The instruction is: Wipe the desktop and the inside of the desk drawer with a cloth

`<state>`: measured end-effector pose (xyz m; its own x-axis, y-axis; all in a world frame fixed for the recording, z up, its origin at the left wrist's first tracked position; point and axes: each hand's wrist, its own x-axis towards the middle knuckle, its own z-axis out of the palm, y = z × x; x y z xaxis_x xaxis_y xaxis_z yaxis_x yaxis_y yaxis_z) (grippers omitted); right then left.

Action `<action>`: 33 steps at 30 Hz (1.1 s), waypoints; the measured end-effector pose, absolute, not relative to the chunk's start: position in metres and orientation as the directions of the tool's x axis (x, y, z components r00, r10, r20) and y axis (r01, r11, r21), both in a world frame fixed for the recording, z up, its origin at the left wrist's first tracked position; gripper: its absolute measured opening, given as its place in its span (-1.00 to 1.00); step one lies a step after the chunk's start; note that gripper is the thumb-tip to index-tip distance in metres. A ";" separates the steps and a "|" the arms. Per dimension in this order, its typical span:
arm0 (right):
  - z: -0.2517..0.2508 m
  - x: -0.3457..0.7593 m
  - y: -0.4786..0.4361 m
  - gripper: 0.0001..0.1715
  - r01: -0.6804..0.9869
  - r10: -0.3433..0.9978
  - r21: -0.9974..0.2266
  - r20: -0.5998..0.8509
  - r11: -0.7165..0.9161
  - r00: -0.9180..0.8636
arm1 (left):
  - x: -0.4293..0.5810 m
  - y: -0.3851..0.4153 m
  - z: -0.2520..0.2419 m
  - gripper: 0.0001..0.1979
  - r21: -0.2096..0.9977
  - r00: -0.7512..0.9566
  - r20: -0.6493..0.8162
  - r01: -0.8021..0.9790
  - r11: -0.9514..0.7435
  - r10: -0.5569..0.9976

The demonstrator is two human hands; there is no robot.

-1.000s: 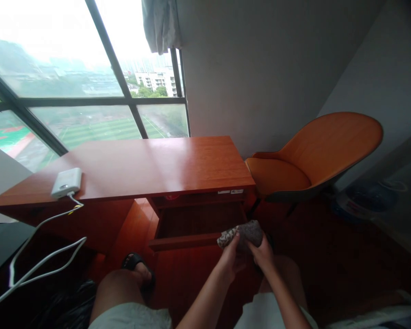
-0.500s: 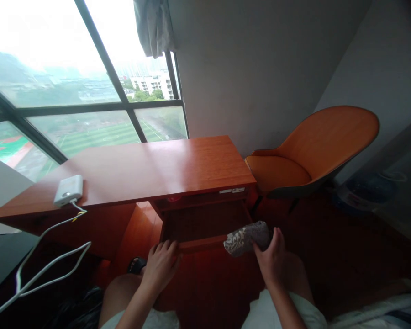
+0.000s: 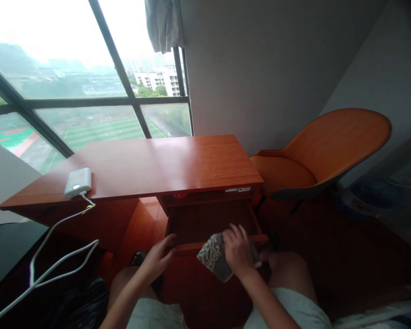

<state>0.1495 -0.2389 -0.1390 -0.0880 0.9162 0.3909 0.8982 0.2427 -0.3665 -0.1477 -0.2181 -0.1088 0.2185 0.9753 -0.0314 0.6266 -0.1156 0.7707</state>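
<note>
My right hand [image 3: 238,250] is closed from above around a soft-looking grey thing with a white swirl pattern [image 3: 213,256]; whether it is a pouch or a folded cloth I cannot tell. It hangs tilted in front of the pulled-out drawer [image 3: 192,248], partly covering the drawer's front. My left hand [image 3: 159,257] is at the drawer's left front corner, thumb and fingers apart, holding nothing. The dark inside of the drawer shows beyond both hands.
Above the drawer is the reddish wooden desk [image 3: 164,164], carrying a white charger-like box [image 3: 78,182] with a white cable [image 3: 60,224] looping down left. An orange chair [image 3: 342,146] stands at the right, near a large water bottle [image 3: 373,196]. A black plastic bag [image 3: 82,301] lies lower left.
My right hand has moved left with the grey patterned thing and now grips it from above. My left hand has loosened from the drawer's front edge. The view has shifted slightly.
</note>
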 end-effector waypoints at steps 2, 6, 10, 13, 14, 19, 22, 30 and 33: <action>-0.130 0.104 -0.238 -0.63 0.888 0.941 -0.373 0.300 0.269 -0.159 | -0.155 -0.221 -0.110 -0.64 0.844 0.113 -0.006 0.534 -0.056 0.994; -0.125 0.028 -0.242 -0.33 0.848 0.908 -0.344 0.268 0.403 -0.322 | -0.165 -0.229 -0.115 -0.59 0.937 -0.108 -0.047 0.341 0.081 0.993; -0.129 -0.012 -0.241 -0.28 0.804 0.834 -0.250 0.286 0.540 -0.471 | -0.165 -0.235 -0.116 -0.57 0.961 -0.220 -0.053 0.253 0.110 0.974; -0.134 -0.013 -0.234 -0.50 0.815 0.821 -0.176 0.290 0.552 -0.492 | -0.161 -0.236 -0.113 -0.61 0.956 -0.176 -0.046 0.279 0.095 0.983; -0.136 -0.007 -0.232 -0.51 0.813 0.812 -0.160 0.296 0.561 -0.502 | -0.160 -0.237 -0.112 -0.61 0.954 -0.155 -0.048 0.284 0.091 0.987; -0.150 0.074 -0.235 -0.27 0.818 0.803 -0.133 0.329 0.560 -0.497 | -0.157 -0.240 -0.116 -0.60 0.954 -0.121 -0.064 0.282 0.096 0.991; -0.157 0.142 -0.244 -0.20 0.868 0.839 -0.173 0.400 0.465 -0.369 | -0.158 -0.241 -0.121 -0.59 0.952 -0.125 -0.079 0.285 0.112 0.989; -0.173 0.219 -0.249 -0.46 0.935 0.760 -0.329 0.572 -0.131 0.308 | -0.160 -0.241 -0.120 -0.57 0.941 -0.098 -0.101 0.313 0.127 0.990; -0.187 0.206 -0.242 -0.42 0.787 0.540 -0.534 0.583 -0.308 0.607 | -0.160 -0.243 -0.118 -0.56 0.937 -0.095 -0.099 0.326 0.125 0.991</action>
<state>0.2064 -0.2415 -0.1872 0.6068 0.5401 0.5832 0.7873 -0.3077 -0.5343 -0.1603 -0.2426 -0.1184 -0.0950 0.9905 -0.0994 0.3255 0.1253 0.9372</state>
